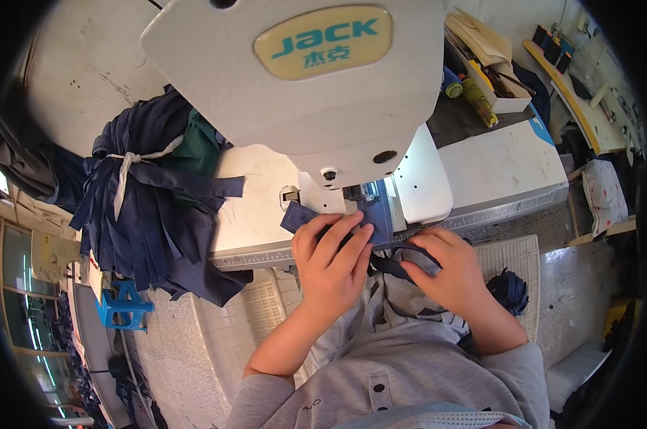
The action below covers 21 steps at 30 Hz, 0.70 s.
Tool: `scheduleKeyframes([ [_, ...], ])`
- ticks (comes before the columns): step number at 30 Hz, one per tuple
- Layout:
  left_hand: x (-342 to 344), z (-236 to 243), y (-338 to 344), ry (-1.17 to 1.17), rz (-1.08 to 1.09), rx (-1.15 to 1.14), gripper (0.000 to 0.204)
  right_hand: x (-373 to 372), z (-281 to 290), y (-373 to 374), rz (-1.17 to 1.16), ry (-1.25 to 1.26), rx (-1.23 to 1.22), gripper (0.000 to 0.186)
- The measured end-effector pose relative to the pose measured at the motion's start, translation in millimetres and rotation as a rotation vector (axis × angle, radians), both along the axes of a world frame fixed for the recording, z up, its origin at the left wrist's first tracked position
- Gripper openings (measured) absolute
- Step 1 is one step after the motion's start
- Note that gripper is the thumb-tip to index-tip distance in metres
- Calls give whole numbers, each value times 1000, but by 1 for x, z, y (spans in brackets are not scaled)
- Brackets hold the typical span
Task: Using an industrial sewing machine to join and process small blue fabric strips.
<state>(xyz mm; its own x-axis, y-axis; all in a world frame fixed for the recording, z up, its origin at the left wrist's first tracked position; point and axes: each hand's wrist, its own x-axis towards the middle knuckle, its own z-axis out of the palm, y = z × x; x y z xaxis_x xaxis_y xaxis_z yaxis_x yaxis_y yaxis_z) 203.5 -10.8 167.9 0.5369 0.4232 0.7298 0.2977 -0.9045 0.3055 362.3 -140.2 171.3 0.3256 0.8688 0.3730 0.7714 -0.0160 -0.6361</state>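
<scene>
A white sewing machine (287,107) has a navy fabric piece with stitched lines (380,207) under its presser foot (363,191). My left hand (330,264) rests fingertips on the navy cloth in front of the foot, fingers slightly bent and spread; its thumb is mostly hidden. A short navy piece (302,218) sticks out left of those fingers. Just to the right, my right hand (445,275) grips a dark navy strip (413,252) between thumb and fingers, below the bed's front edge. The stitching point itself is too small to make out.
A bundle of navy strips (137,200) tied with white cord hangs at left. Behind it sits a blue stool (123,306). A box of supplies (502,93) is at back right, near thread spools on a side table (581,107). A plastic crate (513,254) stands below the ruler-edged worktable (502,164).
</scene>
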Motion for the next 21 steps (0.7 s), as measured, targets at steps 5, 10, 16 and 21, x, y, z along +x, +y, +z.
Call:
scheduleKeyframes([
  [5, -1, 0, -1, 0, -5, 0, 32, 7, -23, -12, 128, 594, -45, 36],
  [10, -2, -1, -2, -3, -12, -3, 31, -2, -68, -9, 320, 1388, 273, 45],
  [16, -1, -2, -1, -8, -12, 10, 30, -5, -89, 2, 320, 1549, 230, 39],
  [21, 0, -2, 1, -13, -15, 20, 31, -5, -89, 10, 329, 1776, 224, 27],
])
